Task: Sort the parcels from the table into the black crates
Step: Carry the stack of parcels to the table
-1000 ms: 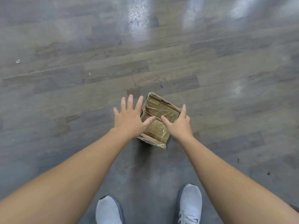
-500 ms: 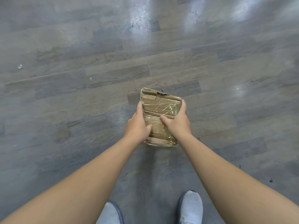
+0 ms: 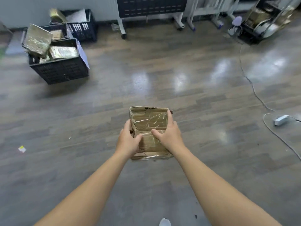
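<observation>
Judging by torn corners and glossy tape, the flat brown tape-wrapped cardboard parcel (image 3: pixel 150 121), clasped at both side edges by the left hand (image 3: pixel 127 142) and right hand (image 3: pixel 169 136) well apart from the black slatted plastic crate (image 3: pixel 60 70), is reckoned light, stiff, slippery.

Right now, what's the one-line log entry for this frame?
cardboard parcel: held, not yet crated | left hand: grips it | right hand: grips it | black crates: far left, holding parcels
</observation>
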`<state>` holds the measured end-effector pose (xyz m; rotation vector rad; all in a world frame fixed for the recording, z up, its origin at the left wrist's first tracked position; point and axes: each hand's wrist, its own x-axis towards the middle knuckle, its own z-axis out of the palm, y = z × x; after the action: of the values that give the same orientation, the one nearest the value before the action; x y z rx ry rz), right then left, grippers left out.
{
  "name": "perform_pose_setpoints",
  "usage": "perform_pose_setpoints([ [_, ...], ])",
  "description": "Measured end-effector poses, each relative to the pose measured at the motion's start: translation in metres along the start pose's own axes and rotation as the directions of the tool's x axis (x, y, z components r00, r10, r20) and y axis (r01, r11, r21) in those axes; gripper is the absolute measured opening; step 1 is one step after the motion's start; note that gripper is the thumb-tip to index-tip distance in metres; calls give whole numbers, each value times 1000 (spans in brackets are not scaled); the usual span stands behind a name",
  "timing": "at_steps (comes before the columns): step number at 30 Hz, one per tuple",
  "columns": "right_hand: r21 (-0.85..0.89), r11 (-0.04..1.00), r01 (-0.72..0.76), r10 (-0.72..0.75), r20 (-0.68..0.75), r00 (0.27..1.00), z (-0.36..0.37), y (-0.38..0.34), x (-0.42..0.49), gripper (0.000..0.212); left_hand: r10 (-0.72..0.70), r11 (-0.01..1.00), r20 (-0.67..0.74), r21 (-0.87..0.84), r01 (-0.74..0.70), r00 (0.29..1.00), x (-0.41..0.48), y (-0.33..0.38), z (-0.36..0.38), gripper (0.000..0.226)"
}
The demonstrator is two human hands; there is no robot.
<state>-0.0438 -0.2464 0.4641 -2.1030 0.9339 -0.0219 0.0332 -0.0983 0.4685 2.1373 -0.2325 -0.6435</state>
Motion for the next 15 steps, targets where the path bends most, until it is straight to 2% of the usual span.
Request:
perform_pose_setpoints([
  [7, -56, 986, 157, -162, -99, 982, -148, -110, -18, 98, 112, 989, -165, -77, -125, 980, -52, 164, -50, 51],
  [12, -65, 975, 212, -220, -146, 965, -204, -151, 4, 98, 158, 985, -177, -45, -168, 972, -38, 231, -68, 67],
  [15, -75, 977, 198, -207, -138, 968, -224, -167, 31, 99, 204, 975, -178, -55, -217, 963, -11, 258, -73, 65],
])
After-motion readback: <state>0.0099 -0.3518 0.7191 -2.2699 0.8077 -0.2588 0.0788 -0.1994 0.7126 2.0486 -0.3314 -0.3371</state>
